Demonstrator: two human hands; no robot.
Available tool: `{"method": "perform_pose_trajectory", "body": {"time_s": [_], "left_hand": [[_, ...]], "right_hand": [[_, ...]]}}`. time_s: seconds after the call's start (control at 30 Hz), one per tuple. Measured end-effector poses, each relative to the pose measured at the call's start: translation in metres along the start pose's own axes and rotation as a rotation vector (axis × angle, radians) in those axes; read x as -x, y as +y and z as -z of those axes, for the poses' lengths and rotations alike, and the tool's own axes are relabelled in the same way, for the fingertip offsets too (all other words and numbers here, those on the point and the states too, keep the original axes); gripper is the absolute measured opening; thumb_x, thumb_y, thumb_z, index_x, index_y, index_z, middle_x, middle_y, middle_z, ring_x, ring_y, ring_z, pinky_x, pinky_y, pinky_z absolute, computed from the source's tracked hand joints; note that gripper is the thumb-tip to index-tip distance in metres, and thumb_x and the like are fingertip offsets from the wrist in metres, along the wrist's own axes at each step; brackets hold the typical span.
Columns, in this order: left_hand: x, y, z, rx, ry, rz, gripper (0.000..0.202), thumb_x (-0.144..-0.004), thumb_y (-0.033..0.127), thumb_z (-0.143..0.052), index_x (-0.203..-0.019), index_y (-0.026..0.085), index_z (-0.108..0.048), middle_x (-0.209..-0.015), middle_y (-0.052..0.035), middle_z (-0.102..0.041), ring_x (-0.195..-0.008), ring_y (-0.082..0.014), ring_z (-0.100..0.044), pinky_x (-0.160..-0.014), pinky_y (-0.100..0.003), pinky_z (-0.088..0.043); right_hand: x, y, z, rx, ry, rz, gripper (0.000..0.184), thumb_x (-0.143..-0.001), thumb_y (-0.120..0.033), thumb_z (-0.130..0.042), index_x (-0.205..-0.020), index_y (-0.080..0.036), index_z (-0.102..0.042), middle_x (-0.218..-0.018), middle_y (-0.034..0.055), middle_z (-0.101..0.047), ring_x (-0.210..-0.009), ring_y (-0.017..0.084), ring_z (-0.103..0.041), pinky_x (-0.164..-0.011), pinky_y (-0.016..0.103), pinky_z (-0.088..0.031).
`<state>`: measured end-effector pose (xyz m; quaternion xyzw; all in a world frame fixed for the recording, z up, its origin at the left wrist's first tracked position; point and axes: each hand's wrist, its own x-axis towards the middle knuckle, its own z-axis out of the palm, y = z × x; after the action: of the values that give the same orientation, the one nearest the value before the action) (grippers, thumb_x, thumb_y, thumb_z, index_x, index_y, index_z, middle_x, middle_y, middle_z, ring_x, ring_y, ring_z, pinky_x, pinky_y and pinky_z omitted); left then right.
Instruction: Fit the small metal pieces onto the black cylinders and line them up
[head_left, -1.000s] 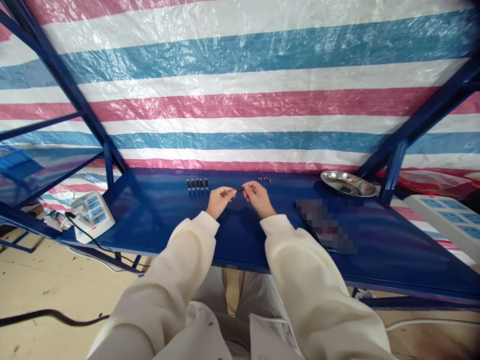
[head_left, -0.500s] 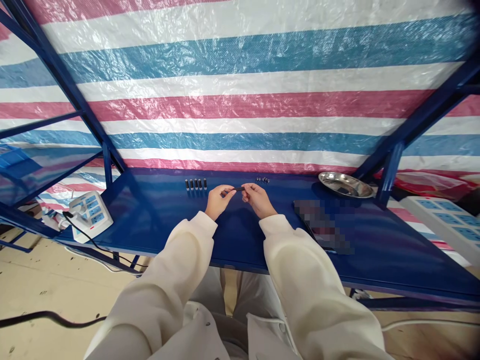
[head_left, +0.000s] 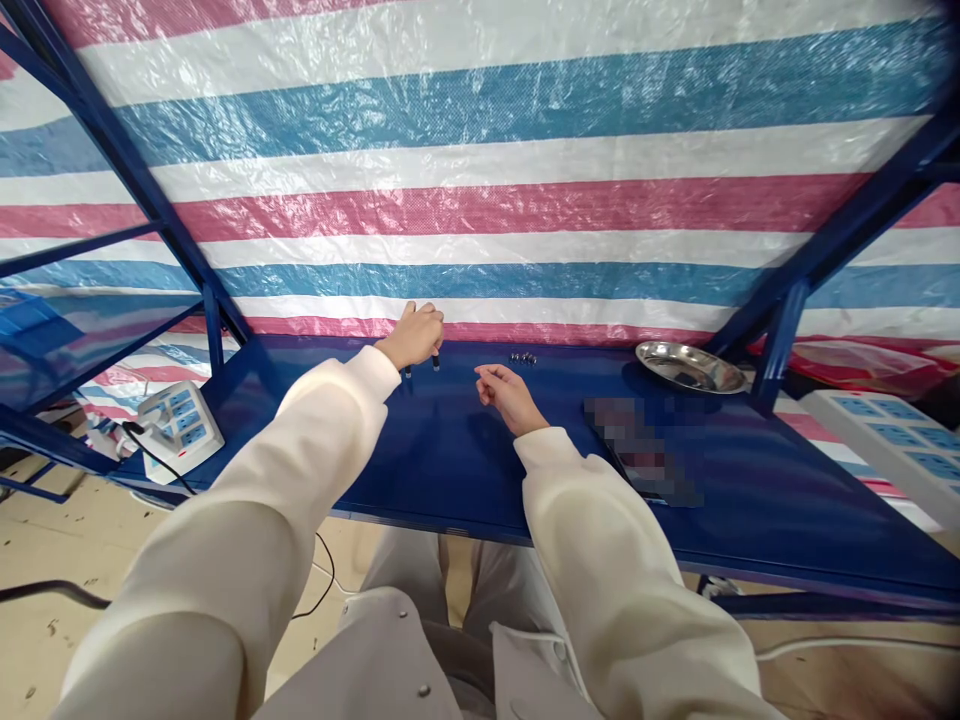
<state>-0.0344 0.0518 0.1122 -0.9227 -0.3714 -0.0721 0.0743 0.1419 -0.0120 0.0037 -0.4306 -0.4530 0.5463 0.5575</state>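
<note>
My left hand (head_left: 415, 336) reaches to the back of the blue table, its fingers closed on a small black cylinder (head_left: 436, 362) with a pale lower end. The cylinder points down at the tabletop; whether it touches cannot be made out. Close by, the lower end of another black cylinder (head_left: 408, 371) shows under the hand, which hides the rest of the row. Over the middle of the table, my right hand (head_left: 508, 395) is closed, fingers curled in and nothing showing between them. Several small shiny metal pieces (head_left: 523, 358) lie just behind it.
A shiny metal dish (head_left: 690, 367) stands at the back right. In front of it lies a dark, blurred-out flat object (head_left: 637, 450). A white power strip (head_left: 182, 432) with a black cable sits at the left end, another power strip (head_left: 892, 440) at far right. Blue frame posts (head_left: 780, 340) flank the table.
Both hands held a black cylinder between them. Now my left hand has carried it left and back to the row of cylinders, and my right hand has let go, staying nearly in place.
</note>
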Motion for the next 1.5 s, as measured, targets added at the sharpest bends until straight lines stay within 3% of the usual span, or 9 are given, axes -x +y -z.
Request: {"method": "perform_pose_trajectory", "body": {"time_s": [0.2, 0.77, 1.33, 1.5], "left_hand": [[-0.004, -0.020, -0.017, -0.077, -0.100, 0.042, 0.011, -0.069, 0.009, -0.058, -0.064, 0.012, -0.067, -0.087, -0.0129, -0.062, -0.099, -0.0293, -0.047, -0.089, -0.045, -0.024], [-0.002, -0.036, -0.045, 0.000, -0.051, 0.081, 0.013, -0.070, 0.014, -0.060, -0.058, 0.014, -0.066, -0.081, -0.0117, -0.062, -0.095, -0.0284, -0.049, -0.092, -0.049, -0.024], [0.002, -0.040, -0.050, -0.052, -0.034, 0.086, 0.003, -0.065, 0.015, -0.067, -0.062, 0.016, -0.066, -0.083, -0.0099, -0.062, -0.092, -0.0251, -0.047, -0.092, -0.049, -0.027], [0.002, -0.042, -0.050, 0.032, -0.017, 0.105, 0.008, -0.066, 0.019, -0.070, -0.060, 0.016, -0.065, -0.081, -0.0087, -0.061, -0.094, -0.0259, -0.048, -0.096, -0.051, -0.024]], "right_hand": [[0.000, 0.000, -0.001, 0.001, 0.012, -0.017, 0.037, -0.060, -0.048, -0.072, -0.077, -0.019, -0.056, -0.052, -0.0059, -0.051, -0.043, 0.007, -0.042, -0.045, 0.023, -0.031], [-0.001, 0.002, 0.002, 0.064, 0.040, 0.004, 0.028, -0.063, -0.044, -0.068, -0.073, -0.019, -0.058, -0.053, -0.0047, -0.051, -0.044, 0.007, -0.042, -0.044, 0.023, -0.031], [-0.002, 0.001, 0.002, 0.090, 0.055, 0.019, 0.025, -0.063, -0.041, -0.068, -0.069, -0.019, -0.058, -0.052, -0.0045, -0.051, -0.043, 0.007, -0.042, -0.043, 0.024, -0.031], [-0.002, 0.001, 0.002, 0.095, 0.061, 0.017, 0.025, -0.063, -0.041, -0.068, -0.067, -0.019, -0.058, -0.051, -0.0044, -0.051, -0.042, 0.007, -0.042, -0.043, 0.023, -0.031]]}}
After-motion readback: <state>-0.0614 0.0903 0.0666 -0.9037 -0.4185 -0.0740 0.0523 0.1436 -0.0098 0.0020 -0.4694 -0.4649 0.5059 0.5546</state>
